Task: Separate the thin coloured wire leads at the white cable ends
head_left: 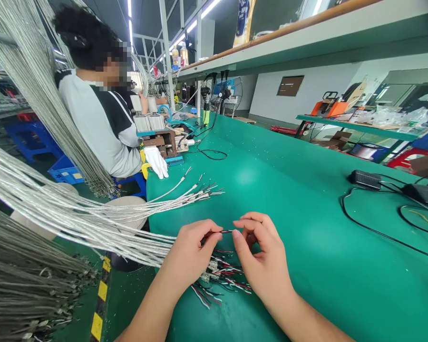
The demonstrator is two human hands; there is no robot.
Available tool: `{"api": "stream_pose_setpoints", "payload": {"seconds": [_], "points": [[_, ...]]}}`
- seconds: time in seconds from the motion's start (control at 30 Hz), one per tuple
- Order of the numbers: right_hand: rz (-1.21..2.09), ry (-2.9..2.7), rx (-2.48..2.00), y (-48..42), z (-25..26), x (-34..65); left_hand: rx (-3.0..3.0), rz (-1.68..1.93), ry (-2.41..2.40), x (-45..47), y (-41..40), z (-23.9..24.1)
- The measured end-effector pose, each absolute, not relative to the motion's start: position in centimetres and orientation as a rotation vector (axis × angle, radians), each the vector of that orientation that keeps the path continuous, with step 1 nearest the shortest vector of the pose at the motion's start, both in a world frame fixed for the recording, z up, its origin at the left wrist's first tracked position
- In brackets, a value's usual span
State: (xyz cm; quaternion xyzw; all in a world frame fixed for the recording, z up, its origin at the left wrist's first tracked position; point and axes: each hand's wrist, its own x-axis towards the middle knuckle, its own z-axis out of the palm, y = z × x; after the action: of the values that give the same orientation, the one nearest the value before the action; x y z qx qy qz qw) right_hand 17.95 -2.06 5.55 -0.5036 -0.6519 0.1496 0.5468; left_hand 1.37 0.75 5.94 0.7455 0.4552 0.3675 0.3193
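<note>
My left hand (190, 254) is closed in a pinch on the thin dark and red wires (227, 231) at the end of a cable. Close by on the right, my right hand (266, 259) has its thumb and forefinger drawn together at the tips of those same wires. Beneath my hands lies a bundle of white braided cables (139, 242), running in from the left. Its stripped ends fan out into red, black and white wires (235, 273) on the green table (317, 199). My left hand partly covers the bundle.
A second cable group (178, 202) lies farther back. Beyond it are a white glove (156, 161) and a small bench machine (164, 142). A person (92, 109) sits at the left. Black power adapters (365, 179) with cords lie right, below an overhead shelf (306, 45).
</note>
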Motion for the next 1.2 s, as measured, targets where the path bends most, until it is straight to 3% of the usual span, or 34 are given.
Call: {"api": "stream_pose_setpoints", "payload": {"seconds": [1.2], "points": [[0.432, -1.568, -1.282, -1.3, 4.91, 18.1, 1.664, 0.99, 1.207, 1.1, 1.02, 5.83]]}}
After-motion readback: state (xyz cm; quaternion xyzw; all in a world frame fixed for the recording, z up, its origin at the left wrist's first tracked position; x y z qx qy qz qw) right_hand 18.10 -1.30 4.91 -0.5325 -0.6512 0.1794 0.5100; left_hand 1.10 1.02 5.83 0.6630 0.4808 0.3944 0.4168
